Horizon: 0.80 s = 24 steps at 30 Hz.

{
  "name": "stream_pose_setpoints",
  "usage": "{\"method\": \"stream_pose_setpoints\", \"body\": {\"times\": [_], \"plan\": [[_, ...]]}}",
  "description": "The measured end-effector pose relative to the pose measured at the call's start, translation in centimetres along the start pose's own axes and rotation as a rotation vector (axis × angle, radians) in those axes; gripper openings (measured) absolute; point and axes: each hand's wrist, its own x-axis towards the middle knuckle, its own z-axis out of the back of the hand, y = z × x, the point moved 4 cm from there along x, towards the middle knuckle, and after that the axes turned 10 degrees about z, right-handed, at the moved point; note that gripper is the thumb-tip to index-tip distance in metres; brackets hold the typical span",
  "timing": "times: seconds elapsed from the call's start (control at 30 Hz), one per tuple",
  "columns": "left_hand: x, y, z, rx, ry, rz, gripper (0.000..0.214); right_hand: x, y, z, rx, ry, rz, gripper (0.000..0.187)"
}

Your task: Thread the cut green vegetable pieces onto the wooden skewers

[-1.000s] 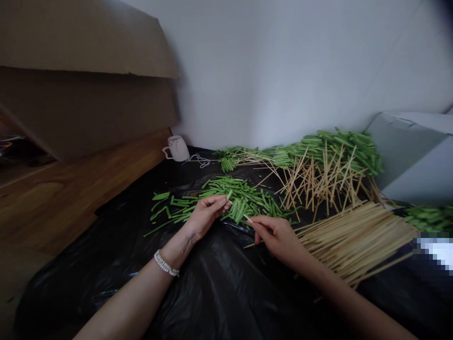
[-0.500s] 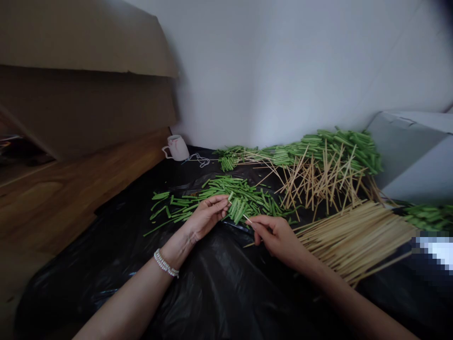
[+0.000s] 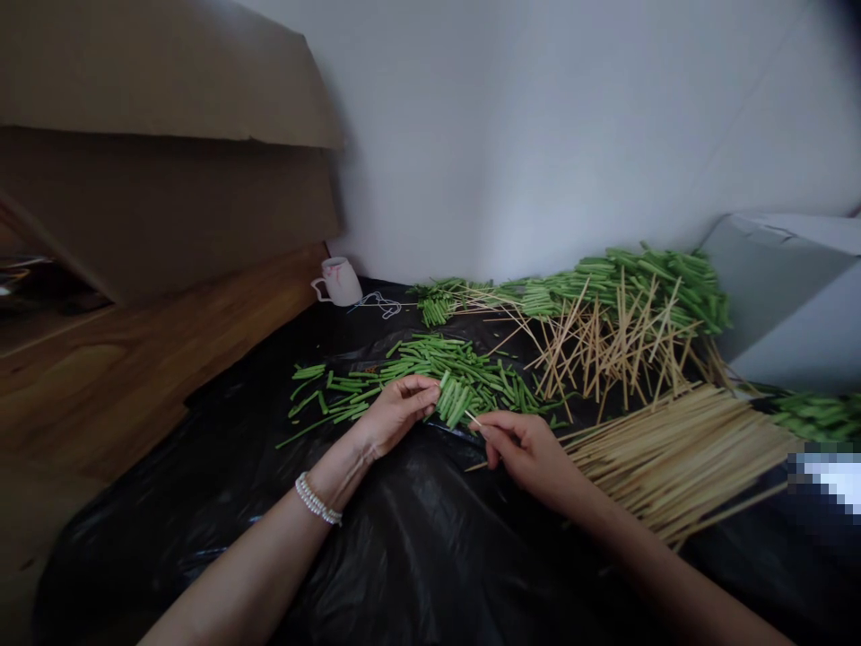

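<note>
My right hand (image 3: 521, 444) pinches a thin wooden skewer (image 3: 473, 419) near its lower end. Several short lengths of green bean (image 3: 455, 401) sit side by side across that skewer, pierced through. At its far end my left hand (image 3: 405, 408), a beaded bracelet on the wrist, closes thumb and fingers on the outermost green bean piece (image 3: 444, 382). The skewer's tip is hidden there. Just behind both hands lies a loose pile of cut green beans (image 3: 430, 353). A second skewer point (image 3: 476, 467) pokes out below my right hand.
Bare skewers (image 3: 679, 458) lie in a thick layer at right. Behind them, filled skewers (image 3: 646, 269) are heaped by the wall. A mug (image 3: 342, 283) and tangled string (image 3: 383, 303) stand back left. Cardboard (image 3: 168, 179) rises at left, a white box (image 3: 780, 287) at right. Black plastic (image 3: 404, 538) covers the surface.
The outermost green bean piece, tilted at the skewer's tip before, now lines up beside the others. My left fingers stay at that end; the right hand has hardly moved.
</note>
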Motion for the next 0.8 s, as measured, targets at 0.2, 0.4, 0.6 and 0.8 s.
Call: {"method": "stream_pose_setpoints", "body": {"times": [0.2, 0.4, 0.6, 0.8], "plan": [[-0.9, -0.1, -1.4, 0.221, 0.122, -0.013, 0.026, 0.1, 0.2, 0.2, 0.023, -0.001, -0.019, 0.026], [-1.0, 0.0, -1.5, 0.338, 0.146, -0.053, 0.026, 0.0, 0.9, 0.3, -0.154, -0.032, 0.096, 0.023], [-0.8, -0.6, -1.4, 0.212, 0.058, -0.109, 0.024, 0.2, 1.3, 0.7, -0.180, 0.003, 0.177, 0.025], [0.1, -2.6, 1.6, -0.209, -0.160, -0.203, 0.019, 0.5, 1.5, 2.3, -0.246, 0.100, 0.165, 0.025]]}}
